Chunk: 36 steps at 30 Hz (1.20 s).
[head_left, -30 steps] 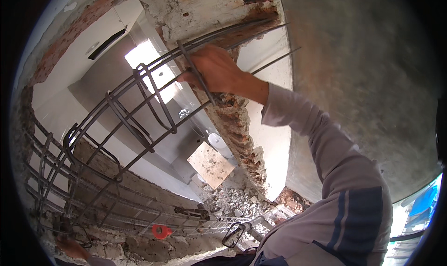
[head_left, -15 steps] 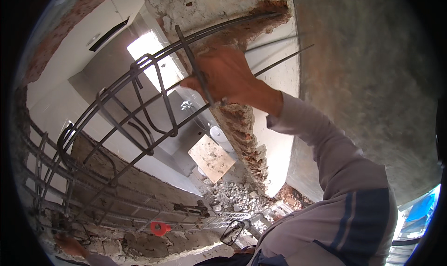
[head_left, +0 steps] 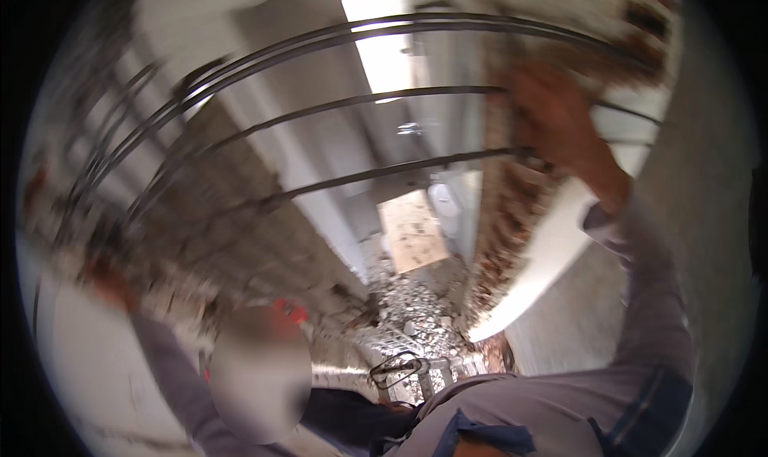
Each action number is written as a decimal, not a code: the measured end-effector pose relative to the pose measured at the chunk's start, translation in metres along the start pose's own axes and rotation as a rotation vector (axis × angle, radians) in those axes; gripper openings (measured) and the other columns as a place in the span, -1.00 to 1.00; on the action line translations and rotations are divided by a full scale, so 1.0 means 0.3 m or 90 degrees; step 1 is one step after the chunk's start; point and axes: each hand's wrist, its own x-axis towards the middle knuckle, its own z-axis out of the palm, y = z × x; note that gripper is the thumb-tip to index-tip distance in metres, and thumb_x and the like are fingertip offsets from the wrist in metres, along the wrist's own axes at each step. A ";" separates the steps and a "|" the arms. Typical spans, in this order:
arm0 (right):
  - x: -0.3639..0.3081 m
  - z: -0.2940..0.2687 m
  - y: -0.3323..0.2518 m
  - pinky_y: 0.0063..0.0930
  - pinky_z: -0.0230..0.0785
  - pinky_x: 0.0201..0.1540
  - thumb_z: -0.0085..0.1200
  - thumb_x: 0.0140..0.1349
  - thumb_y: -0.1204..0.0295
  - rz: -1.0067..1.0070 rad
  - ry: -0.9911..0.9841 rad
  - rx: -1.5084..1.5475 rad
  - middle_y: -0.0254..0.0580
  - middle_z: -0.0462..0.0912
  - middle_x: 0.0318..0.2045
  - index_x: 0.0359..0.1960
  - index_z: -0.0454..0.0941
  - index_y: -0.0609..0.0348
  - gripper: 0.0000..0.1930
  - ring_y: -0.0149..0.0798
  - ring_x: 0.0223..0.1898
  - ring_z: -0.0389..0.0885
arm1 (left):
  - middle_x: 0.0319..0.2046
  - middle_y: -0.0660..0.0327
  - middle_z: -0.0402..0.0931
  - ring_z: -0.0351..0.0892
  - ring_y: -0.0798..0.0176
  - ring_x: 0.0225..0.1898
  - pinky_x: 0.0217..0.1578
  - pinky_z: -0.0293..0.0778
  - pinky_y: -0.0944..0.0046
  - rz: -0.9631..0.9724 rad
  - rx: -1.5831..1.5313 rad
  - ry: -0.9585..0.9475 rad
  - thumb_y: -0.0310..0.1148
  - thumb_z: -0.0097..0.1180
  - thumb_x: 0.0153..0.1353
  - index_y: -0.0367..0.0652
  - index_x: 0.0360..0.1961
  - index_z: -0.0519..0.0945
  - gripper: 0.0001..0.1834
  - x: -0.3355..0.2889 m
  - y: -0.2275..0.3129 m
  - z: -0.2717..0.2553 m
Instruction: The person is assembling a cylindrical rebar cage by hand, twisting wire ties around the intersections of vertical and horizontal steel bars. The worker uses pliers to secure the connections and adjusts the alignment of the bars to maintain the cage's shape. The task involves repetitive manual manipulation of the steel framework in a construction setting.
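Observation:
A cage of long steel reinforcing bars (head_left: 392, 169) runs across the view from the left to a broken brick wall edge (head_left: 520, 209) at the right. My right hand (head_left: 560, 125) is closed around the bars beside that wall, its fingers partly hidden and blurred. Far to the left, my left hand (head_left: 112, 285) rests by the rough masonry ledge, close to the cage's other end. Motion smears its fingers, so its grip does not show. Bent stirrups (head_left: 196, 85) stand blurred on the bars at the left.
Below the bars lie a stained board (head_left: 412, 233) and grey rubble (head_left: 412, 305). A red object (head_left: 290, 309) sits on the ledge. A blurred pale oval (head_left: 260, 377) shows beside my left forearm. A smooth grey wall (head_left: 704, 217) borders the right.
The view has turned, and the bars now lie flatter across it. My right hand appears farther right, against the wall edge. Stirrups no longer show at mid-span. More of my left arm is visible.

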 end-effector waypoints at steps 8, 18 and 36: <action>-0.021 -0.017 0.097 -0.36 0.28 -0.43 -0.06 0.25 0.44 0.237 -0.212 0.200 -0.12 0.48 -0.53 -0.31 0.50 0.24 -0.87 -0.11 -0.49 0.50 | -0.54 0.22 0.61 0.61 0.12 -0.48 -0.42 0.44 0.10 -0.195 0.005 0.037 -0.26 -0.13 0.34 -0.12 -0.36 0.46 -0.79 0.018 0.393 0.011; -0.071 0.014 0.117 -0.33 0.35 -0.33 -0.02 0.26 0.37 0.063 -0.137 0.026 -0.14 0.51 -0.37 -0.18 0.45 0.24 -0.79 -0.24 -0.36 0.53 | -0.65 0.30 0.59 0.61 0.22 -0.56 -0.48 0.45 0.22 -0.207 -0.005 0.097 -0.30 -0.16 0.36 -0.14 -0.35 0.43 -0.81 0.027 0.437 0.006; -0.192 0.013 0.269 -0.26 0.33 -0.22 0.02 0.26 0.37 0.143 -0.159 -0.092 0.02 0.50 -0.18 -0.13 0.45 0.28 -0.76 -0.03 -0.29 0.51 | -0.41 0.14 0.55 0.62 0.27 -0.48 -0.49 0.46 0.26 -0.032 -0.136 0.088 -0.48 -0.05 0.28 -0.19 -0.25 0.50 -0.91 0.012 0.428 0.014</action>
